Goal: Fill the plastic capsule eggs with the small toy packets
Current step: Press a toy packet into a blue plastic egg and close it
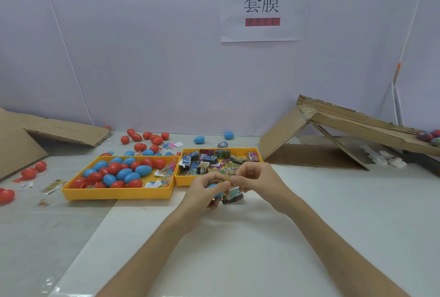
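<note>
My left hand [204, 192] grips a blue capsule egg [214, 189] just in front of the trays. My right hand [254, 177] pinches a small printed toy packet [231, 175] at the egg's top. A second packet [232, 195] hangs or lies under my fingers; which hand has it I cannot tell. The left yellow tray [116, 194] holds several red and blue eggs [126, 172]. The right yellow tray [190, 181] holds several toy packets [209, 159].
Loose red and blue eggs [147, 139] lie behind the trays and at the far left [31, 172]. Flattened cardboard [59, 130] lies at back left. A cardboard ramp [333, 134] stands at back right with wrapped eggs at its end [428, 137]. A paper sign [262, 3] hangs on the wall.
</note>
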The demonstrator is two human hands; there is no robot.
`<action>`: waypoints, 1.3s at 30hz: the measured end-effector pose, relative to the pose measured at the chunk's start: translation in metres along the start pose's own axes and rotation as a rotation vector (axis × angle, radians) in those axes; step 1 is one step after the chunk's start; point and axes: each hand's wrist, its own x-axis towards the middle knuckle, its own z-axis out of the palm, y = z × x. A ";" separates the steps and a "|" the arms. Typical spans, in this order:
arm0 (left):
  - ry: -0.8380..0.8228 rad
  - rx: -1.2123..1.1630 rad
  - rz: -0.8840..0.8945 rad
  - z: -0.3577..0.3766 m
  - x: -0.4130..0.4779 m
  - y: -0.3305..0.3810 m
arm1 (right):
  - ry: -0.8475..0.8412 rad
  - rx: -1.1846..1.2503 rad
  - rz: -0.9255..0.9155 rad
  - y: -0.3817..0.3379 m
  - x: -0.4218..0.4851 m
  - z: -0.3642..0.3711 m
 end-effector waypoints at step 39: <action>0.051 -0.394 -0.120 -0.001 -0.005 0.011 | 0.169 0.124 -0.022 -0.001 0.001 -0.002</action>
